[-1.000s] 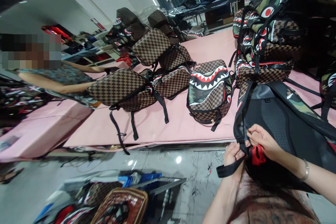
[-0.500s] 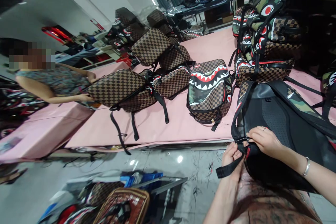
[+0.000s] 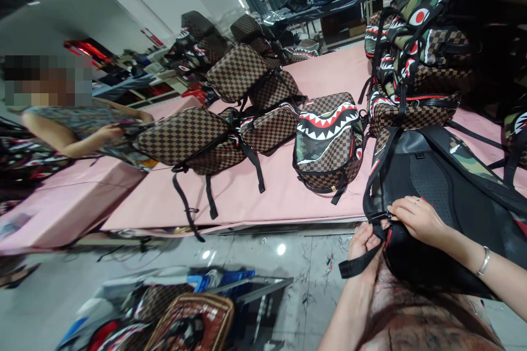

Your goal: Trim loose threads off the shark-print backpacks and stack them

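Note:
A black-backed backpack (image 3: 432, 186) lies back side up at the right, its lower end over my lap. My left hand (image 3: 364, 247) is closed on the black strap (image 3: 356, 266), whose loose end sticks out to the left. Just above it, my right hand (image 3: 415, 219) pinches the strap's dark buckle (image 3: 379, 215) at the backpack's lower corner. A checkered backpack with a shark-mouth print (image 3: 329, 137) stands to the left of the one at my hands.
On the pink table (image 3: 164, 208) lie several checkered backpacks (image 3: 183, 134). More shark-print bags (image 3: 420, 55) are piled at the back right. A co-worker (image 3: 82, 131) stands at the left. Below, a bin with a wicker basket (image 3: 197, 307) stands on the floor.
The co-worker's near hand has moved up and left, off the checkered bag's side. My right hand has shifted very slightly at the buckle; my left hand stays put.

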The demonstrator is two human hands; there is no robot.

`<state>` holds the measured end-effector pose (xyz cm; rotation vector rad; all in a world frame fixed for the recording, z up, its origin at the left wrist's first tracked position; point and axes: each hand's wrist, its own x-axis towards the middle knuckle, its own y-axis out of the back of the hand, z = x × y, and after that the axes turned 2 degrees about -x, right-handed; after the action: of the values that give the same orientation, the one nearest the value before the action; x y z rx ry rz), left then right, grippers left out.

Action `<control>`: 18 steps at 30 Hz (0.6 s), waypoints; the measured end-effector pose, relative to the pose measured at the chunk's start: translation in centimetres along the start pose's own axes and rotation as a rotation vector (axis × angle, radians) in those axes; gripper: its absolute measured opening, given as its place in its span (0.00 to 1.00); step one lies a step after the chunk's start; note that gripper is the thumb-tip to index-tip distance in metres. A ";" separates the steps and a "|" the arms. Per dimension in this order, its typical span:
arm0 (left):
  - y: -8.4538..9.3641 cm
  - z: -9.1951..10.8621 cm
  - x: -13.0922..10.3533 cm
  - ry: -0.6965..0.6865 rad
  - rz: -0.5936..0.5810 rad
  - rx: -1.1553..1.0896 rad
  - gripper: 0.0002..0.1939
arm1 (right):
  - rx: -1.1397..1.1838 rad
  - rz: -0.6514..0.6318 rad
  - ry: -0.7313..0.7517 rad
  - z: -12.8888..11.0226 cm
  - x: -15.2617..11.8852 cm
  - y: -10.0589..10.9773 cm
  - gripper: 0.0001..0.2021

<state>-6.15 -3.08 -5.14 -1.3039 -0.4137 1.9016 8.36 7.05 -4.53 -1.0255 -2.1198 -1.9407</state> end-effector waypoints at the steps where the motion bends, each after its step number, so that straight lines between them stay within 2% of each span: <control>1: -0.1 0.0 0.0 0.002 0.004 0.003 0.09 | 0.000 -0.004 0.009 0.1 0.0 0.0 0.12; 9: -0.3 -0.2 -0.3 -0.013 0.022 0.006 0.08 | 0.028 -0.036 0.012 -0.2 0.2 -0.7 0.12; 12: -0.2 -0.3 -0.2 -0.014 0.036 -0.011 0.07 | 0.121 -0.015 -0.053 -0.6 0.2 -0.7 0.11; 15: 0.1 -0.2 0.0 0.001 0.011 -0.015 0.09 | 0.376 0.039 -0.298 -0.9 0.6 -0.6 0.08; 18: 0.6 -0.1 0.0 0.012 -0.040 -0.027 0.10 | 0.744 -0.026 -0.650 -1.3 1.7 -1.2 0.07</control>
<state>-6.32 -3.45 -5.55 -1.3143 -0.4575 1.8597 5.96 6.56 -4.50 -1.5381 -2.8060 -0.6805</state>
